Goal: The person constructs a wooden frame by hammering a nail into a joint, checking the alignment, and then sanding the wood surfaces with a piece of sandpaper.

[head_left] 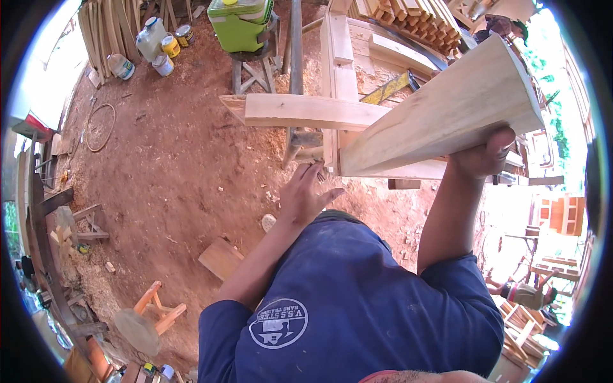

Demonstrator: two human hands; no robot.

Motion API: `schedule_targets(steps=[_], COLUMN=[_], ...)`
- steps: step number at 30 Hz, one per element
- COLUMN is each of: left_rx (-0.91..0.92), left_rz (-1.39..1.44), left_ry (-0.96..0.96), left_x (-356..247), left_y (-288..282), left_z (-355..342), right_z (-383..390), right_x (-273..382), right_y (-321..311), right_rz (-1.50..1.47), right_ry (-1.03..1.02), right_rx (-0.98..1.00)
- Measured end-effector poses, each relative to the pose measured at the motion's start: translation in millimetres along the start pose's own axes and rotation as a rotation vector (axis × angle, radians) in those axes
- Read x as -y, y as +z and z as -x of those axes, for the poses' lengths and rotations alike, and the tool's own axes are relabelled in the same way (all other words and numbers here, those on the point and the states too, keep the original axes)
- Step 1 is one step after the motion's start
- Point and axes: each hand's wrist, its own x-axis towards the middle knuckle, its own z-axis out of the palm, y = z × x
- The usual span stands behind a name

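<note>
The right hand [486,153] gripped the near edge of a wide, pale wooden board [447,105], its fingers mostly hidden behind it; the board slanted across the pale wooden table [359,54], one end by the near left corner. The left hand [304,198], thumb and fingers spread, was just beside that corner; whether it touched anything could not be told.
</note>
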Motion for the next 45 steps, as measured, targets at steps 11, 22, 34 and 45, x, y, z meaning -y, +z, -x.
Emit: schedule_targets(steps=[11,22,34,45], left_rx=[0.031,0.01,0.008,0.007], left_rz=[0.005,0.011,0.015,0.011], left_ry=[0.006,0.048,0.182,0.222], left_x=[-5,-4,-2,2], left_y=[5,6,18,18], left_z=[-14,-22,-32,-30], right_z=[13,25,45,77], right_x=[-7,-16,-19,-53], right_y=[-11,-14,-17,-47], right_rz=[-0.024,-0.085,0.106,0.545], right_ry=[-0.031,-0.065,-0.049,-0.326], right_rx=[-0.048,-0.006,-0.272,-0.077])
